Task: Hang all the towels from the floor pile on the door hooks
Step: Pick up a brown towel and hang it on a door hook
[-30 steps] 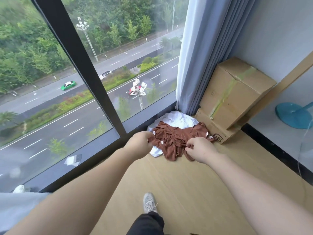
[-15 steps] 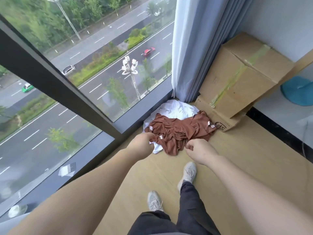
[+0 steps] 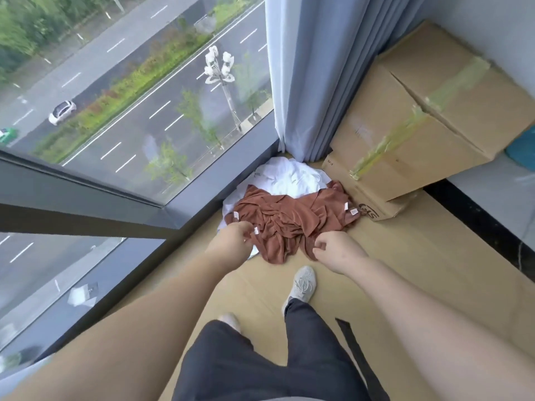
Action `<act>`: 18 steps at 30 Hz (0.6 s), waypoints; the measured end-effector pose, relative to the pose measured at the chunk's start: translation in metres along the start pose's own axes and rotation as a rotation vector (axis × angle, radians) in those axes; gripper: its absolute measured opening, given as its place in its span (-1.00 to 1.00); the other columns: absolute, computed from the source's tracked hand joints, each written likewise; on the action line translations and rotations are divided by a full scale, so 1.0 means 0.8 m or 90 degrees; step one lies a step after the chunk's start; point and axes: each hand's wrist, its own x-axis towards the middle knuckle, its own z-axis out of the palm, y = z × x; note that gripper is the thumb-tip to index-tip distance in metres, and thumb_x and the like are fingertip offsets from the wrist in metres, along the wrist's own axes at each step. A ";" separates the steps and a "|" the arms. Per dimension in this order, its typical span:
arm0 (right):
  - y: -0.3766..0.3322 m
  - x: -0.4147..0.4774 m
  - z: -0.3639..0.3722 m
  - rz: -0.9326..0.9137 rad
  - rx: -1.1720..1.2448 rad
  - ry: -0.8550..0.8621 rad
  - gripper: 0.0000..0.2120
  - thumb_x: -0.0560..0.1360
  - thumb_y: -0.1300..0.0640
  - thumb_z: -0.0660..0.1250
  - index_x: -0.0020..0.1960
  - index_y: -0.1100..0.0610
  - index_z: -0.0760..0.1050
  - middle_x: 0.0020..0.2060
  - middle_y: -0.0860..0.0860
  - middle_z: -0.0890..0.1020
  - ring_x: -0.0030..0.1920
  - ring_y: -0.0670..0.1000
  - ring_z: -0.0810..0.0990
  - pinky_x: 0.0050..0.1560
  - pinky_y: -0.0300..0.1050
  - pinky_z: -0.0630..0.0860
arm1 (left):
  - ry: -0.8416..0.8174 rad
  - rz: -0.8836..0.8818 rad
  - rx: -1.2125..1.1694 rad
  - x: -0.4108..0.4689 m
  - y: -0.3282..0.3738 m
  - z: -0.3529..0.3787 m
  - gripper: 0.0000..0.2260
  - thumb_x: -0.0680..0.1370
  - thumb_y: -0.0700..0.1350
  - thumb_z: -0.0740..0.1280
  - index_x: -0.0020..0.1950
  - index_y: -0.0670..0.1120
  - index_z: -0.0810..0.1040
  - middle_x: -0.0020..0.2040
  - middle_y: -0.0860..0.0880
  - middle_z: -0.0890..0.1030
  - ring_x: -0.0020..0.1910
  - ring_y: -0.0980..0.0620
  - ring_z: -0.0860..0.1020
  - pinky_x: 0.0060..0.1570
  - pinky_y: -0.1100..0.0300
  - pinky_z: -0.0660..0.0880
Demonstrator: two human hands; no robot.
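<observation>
On my feed, a tall window [image 3: 130, 111] with a dark frame [image 3: 86, 209] fills everything left of the fingers [image 3: 324, 243]. Daylight comes in through it from a multi-lane road [image 3: 139, 120] below. Straight beyond the fingers, a grey-blue curtain [image 3: 312, 76] hangs down to the tan floor [image 3: 419, 256] in the corner. Just right of it, taped cardboard boxes [image 3: 419, 125] sit against the white wall [image 3: 477, 24]. Further right, a black strip [image 3: 477, 227] borders pale tiles [image 3: 506, 180]. Something teal [image 3: 524, 149] shows at the edge, possibly a fan base.

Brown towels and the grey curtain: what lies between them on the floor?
A crumpled white towel lies there, partly under the brown towels and close to the foot of the curtain. The head view shows it.
</observation>
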 end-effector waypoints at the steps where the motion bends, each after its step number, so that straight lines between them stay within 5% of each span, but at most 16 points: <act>1: 0.007 0.012 0.000 0.009 0.003 -0.011 -0.85 0.49 0.08 0.28 -0.02 0.07 0.59 -0.09 0.01 0.66 -0.07 0.08 0.60 -0.07 -0.12 0.52 | -0.005 -0.007 -0.011 0.009 0.000 0.007 -0.78 0.54 -0.22 0.20 0.12 -0.12 0.55 -0.04 0.00 0.57 -0.05 -0.01 0.52 -0.16 0.23 0.43; 9: 0.048 0.107 0.059 0.109 0.051 -0.057 -0.79 0.50 0.10 0.26 0.08 0.07 0.59 -0.01 0.03 0.66 -0.03 0.08 0.60 0.03 -0.06 0.56 | -0.075 -0.034 -0.024 0.105 -0.066 0.072 -0.67 0.53 -0.25 0.21 0.29 -0.09 0.48 0.15 -0.03 0.54 -0.02 0.10 0.42 -0.14 0.36 0.25; 12: 0.060 0.153 0.098 0.159 0.115 -0.047 -0.79 0.49 0.14 0.26 0.05 0.15 0.60 -0.04 0.09 0.65 -0.17 0.10 0.61 -0.12 -0.08 0.57 | -0.090 -0.033 -0.016 0.153 -0.102 0.095 -0.66 0.54 -0.25 0.22 0.32 -0.11 0.45 0.18 -0.03 0.52 0.01 0.10 0.40 -0.21 0.43 0.19; 14: 0.072 0.190 0.129 0.192 0.139 -0.053 -0.81 0.49 0.15 0.25 0.00 0.15 0.60 -0.06 0.10 0.66 -0.32 0.06 0.53 -0.26 -0.15 0.48 | -0.090 -0.046 -0.020 0.189 -0.125 0.113 -0.67 0.54 -0.24 0.22 0.31 -0.11 0.45 0.15 -0.03 0.51 0.06 0.06 0.45 -0.11 0.37 0.23; 18: 0.096 0.283 0.188 0.245 0.181 -0.057 -0.85 0.49 0.16 0.29 -0.01 0.12 0.61 -0.09 0.04 0.66 -0.23 0.02 0.56 -0.17 -0.18 0.46 | -0.076 -0.055 -0.047 0.273 -0.166 0.162 -0.65 0.53 -0.22 0.22 0.32 -0.06 0.44 0.13 0.02 0.49 0.06 0.06 0.46 -0.03 0.25 0.32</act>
